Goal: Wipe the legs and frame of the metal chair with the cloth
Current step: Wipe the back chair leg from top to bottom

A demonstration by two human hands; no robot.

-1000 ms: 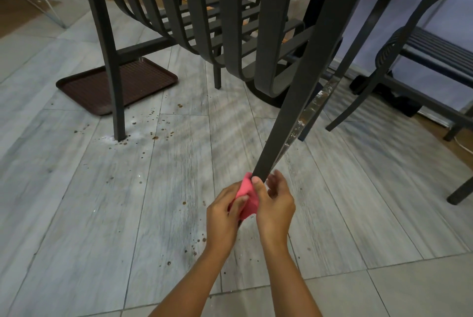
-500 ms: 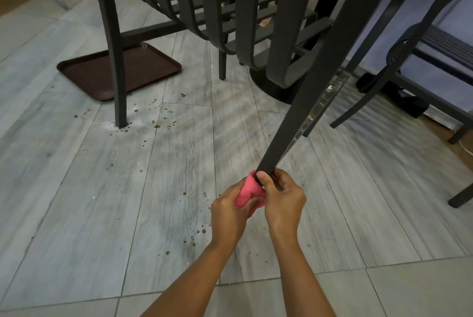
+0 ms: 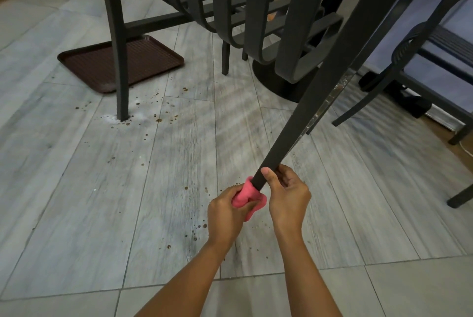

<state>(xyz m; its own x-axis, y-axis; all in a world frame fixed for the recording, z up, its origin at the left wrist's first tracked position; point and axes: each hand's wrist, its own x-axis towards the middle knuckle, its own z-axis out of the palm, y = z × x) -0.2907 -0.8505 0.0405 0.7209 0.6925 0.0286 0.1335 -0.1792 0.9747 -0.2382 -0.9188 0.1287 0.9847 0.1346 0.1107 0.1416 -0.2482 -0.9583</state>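
Note:
A dark metal chair is tipped so that one long leg slants down from the upper right to my hands. A pink cloth is bunched around the foot of that leg. My left hand grips the cloth from the left and below. My right hand holds the leg just above the cloth, thumb laid on its front face and fingers curled behind. The chair's curved slats and another leg fill the top of the view. The very tip of the leg is hidden in the cloth.
A brown tray lies on the grey tiled floor behind the left leg. Brown crumbs and white powder are scattered over the tiles. A round table base sits behind the slats. A second dark chair stands at the right.
Both hands and the cloth have stayed at the leg's foot, with the left hand working the cloth lower around the tip. The camera has tilted, shifting the scene slightly.

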